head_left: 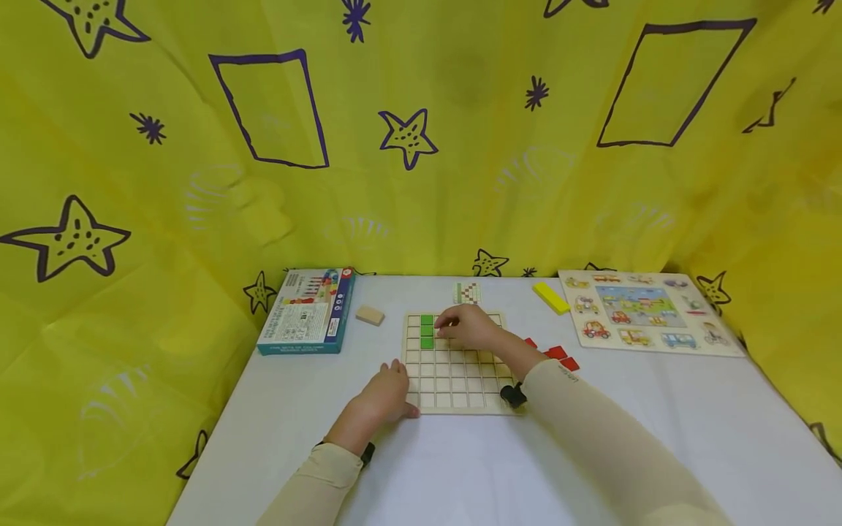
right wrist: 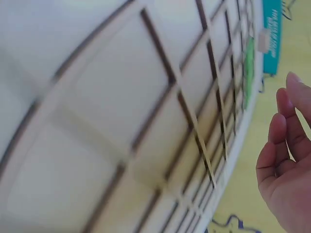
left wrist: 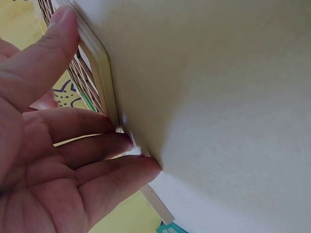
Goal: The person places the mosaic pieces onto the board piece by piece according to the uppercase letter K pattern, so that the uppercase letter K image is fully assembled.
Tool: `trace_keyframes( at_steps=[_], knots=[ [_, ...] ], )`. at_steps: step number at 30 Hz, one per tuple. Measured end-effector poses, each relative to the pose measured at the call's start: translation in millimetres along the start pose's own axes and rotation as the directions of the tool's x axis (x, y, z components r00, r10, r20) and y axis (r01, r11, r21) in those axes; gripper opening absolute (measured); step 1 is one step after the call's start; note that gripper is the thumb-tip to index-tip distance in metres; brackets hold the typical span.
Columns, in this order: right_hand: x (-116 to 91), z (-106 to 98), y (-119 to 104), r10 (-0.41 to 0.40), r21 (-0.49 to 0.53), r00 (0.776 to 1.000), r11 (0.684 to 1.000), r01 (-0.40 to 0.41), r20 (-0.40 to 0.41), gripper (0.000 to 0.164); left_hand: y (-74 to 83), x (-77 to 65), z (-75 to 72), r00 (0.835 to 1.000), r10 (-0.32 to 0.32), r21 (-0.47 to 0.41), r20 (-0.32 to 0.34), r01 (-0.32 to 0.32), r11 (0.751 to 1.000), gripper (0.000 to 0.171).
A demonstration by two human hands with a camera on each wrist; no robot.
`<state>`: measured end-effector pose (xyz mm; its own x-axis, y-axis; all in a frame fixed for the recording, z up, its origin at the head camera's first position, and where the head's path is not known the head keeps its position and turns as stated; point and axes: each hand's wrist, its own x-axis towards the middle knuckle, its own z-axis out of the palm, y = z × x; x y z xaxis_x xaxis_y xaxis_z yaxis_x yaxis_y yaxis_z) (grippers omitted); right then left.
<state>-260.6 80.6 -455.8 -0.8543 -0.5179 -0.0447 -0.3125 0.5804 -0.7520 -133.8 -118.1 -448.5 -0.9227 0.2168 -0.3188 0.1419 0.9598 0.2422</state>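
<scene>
While your left grip (head_left: 381,398) is resting at the left edge of the board (head_left: 444,400), fingers loosely extending and clasping nothing, your right grip (head_left: 471,327) is hovering over its far half, thumb and fingertips bunching close; whether they are pinching anything, we cannot tell. Three green tiles (head_left: 427,331) are lying on the board just left of those fingertips, their line running away from you, your right grip being the nearer.

Nothing legible: print on the box (head_left: 304,315) and right sleeve (head_left: 612,435) too small.
</scene>
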Motion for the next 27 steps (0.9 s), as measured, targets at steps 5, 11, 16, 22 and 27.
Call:
trace_keyframes(
  at_steps=[5, 11, 16, 22, 27],
  knots=[
    [-29, -27, 9, 0.017, 0.008, 1.0, 1.0, -0.017, -0.017, 0.018, 1.0, 0.0, 1.4, 1.0, 0.008, -0.005, 0.0, -0.008, 1.0, 0.09],
    [-59, -56, 27, 0.064, -0.015, 0.997, 0.998, -0.065, -0.049, 0.017, -1.2, 2.0, 2.2, 1.0, 0.004, -0.013, 0.005, -0.004, 1.0, 0.091],
    [-83, -69, 47, 0.081, -0.034, 0.996, 0.996, -0.083, -0.048, 0.015, -1.1, 1.8, 1.9, 1.0, -0.005, -0.026, 0.013, 0.005, 1.0, 0.091],
    [-106, -72, 66, 0.12, -0.04, 0.992, 0.992, -0.121, -0.028, 0.014, -0.2, 0.3, 0.5, 1.0, -0.008, -0.05, 0.013, 0.009, 0.999, 0.09],
    [-121, -66, 75, 0.169, -0.03, 0.986, 0.985, -0.168, 0.017, 0.015, -0.8, 1.6, 2.5, 1.0, 0.003, -0.041, 0.012, -0.002, 0.999, 0.09]
  ],
)
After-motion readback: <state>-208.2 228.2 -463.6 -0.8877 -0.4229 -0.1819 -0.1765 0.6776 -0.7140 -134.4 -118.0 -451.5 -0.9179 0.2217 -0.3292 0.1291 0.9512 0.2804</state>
